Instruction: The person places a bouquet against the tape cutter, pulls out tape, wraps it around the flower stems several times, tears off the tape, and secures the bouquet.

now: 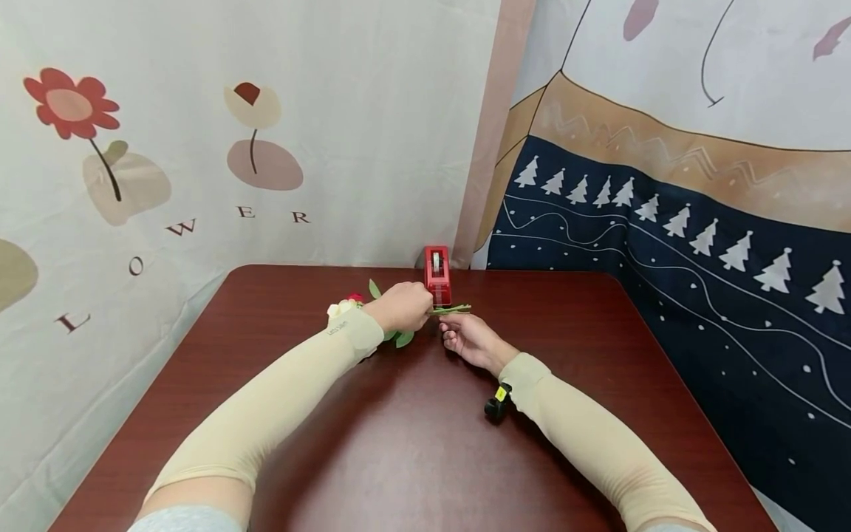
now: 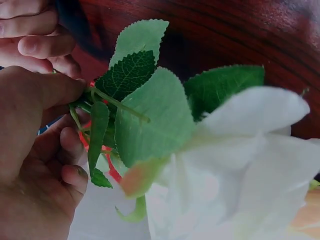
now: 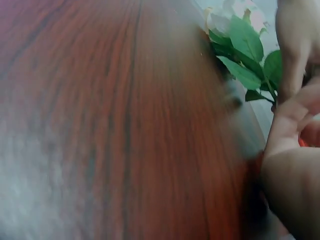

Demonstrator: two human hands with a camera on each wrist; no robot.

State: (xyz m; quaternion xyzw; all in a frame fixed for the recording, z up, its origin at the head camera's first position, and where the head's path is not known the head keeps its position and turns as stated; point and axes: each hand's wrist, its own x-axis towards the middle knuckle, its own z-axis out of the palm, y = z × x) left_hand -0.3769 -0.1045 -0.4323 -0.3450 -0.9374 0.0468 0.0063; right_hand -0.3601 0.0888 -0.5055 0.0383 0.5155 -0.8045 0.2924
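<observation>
My left hand (image 1: pixel 407 306) grips a small bunch of flowers by the green stems (image 1: pixel 459 309), whose cut ends point right in the head view. A white bloom (image 2: pixel 225 165) and broad green leaves (image 2: pixel 155 112) fill the left wrist view, and a red bloom (image 1: pixel 355 298) shows beyond the left wrist in the head view. Close below the stems is my right hand (image 1: pixel 473 341), its fingers curled; whether they pinch anything is hidden. Just behind the stems stands a red tape dispenser (image 1: pixel 437 275) with a roll in it.
The dark red-brown wooden table (image 1: pixel 412 443) reaches back to a pale printed curtain (image 1: pixel 372 133). A navy cloth with white trees (image 1: pixel 665 273) hangs along the right side. A small black device (image 1: pixel 496 408) is at the right wrist.
</observation>
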